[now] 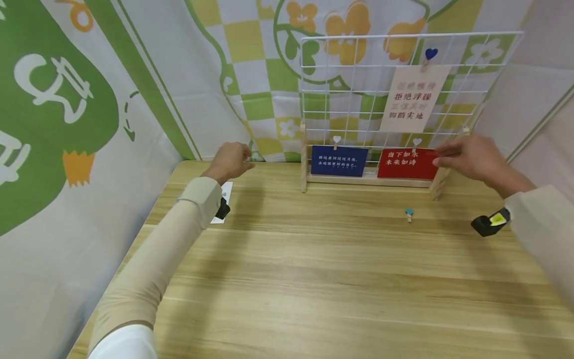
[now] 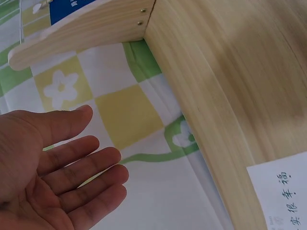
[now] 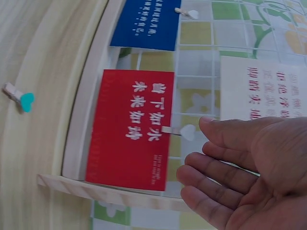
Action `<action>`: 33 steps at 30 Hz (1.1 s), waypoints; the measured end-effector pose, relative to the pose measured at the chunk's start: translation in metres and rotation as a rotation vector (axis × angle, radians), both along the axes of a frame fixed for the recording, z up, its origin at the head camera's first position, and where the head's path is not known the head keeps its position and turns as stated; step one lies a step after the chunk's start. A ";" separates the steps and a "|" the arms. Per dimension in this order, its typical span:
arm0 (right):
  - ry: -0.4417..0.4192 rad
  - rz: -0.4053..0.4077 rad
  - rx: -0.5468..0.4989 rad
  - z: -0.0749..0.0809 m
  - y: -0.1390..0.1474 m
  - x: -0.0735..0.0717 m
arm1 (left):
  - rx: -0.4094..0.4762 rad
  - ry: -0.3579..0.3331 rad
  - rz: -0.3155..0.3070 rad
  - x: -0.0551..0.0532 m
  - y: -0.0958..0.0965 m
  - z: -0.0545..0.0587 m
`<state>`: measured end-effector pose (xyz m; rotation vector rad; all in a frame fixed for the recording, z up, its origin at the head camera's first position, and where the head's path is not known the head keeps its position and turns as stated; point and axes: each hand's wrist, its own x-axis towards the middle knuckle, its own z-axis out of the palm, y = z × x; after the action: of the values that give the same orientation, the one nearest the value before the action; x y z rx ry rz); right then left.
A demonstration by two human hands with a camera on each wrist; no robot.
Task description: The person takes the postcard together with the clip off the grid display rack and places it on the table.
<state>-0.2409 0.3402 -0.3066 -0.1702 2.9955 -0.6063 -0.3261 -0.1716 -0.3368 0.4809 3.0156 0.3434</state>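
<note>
A red card (image 3: 129,153) hangs from the white wire grid (image 1: 347,92) by a clip with a white heart (image 3: 188,132). My right hand (image 1: 477,157) is beside its right edge, fingers loosely extended and holding nothing in the right wrist view. To the left, a blue card (image 1: 340,161) hangs by another white-heart clip (image 1: 336,140). A cream card (image 1: 414,99) hangs higher up under a blue-heart clip (image 1: 431,54). Over the table's back left stretches my left hand (image 2: 72,167), relaxed and empty. Beneath that wrist lies a white card (image 2: 283,191), partly hidden by the arm.
A clip with a teal heart (image 1: 409,214) lies on the wooden table (image 1: 287,279) in front of the grid. Wooden feet (image 1: 303,157) hold the grid upright. Patterned cloth (image 1: 251,55) hangs behind the table and along its left side.
</note>
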 end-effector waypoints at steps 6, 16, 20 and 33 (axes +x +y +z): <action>0.049 -0.025 -0.017 0.016 0.002 -0.001 | 0.041 0.005 -0.033 0.001 0.012 0.007; 0.104 -0.114 -0.051 0.047 0.001 -0.002 | 0.084 0.065 -0.088 0.000 0.036 0.022; 0.101 -0.156 -0.067 0.058 -0.002 -0.001 | 0.097 0.048 -0.092 0.002 0.049 0.031; 0.120 -0.194 -0.079 0.076 -0.010 -0.005 | 0.122 0.041 -0.113 0.003 0.081 0.046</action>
<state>-0.2454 0.3300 -0.2302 0.0836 3.1297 -0.7591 -0.3230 -0.0906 -0.2910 0.6722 3.0017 0.5173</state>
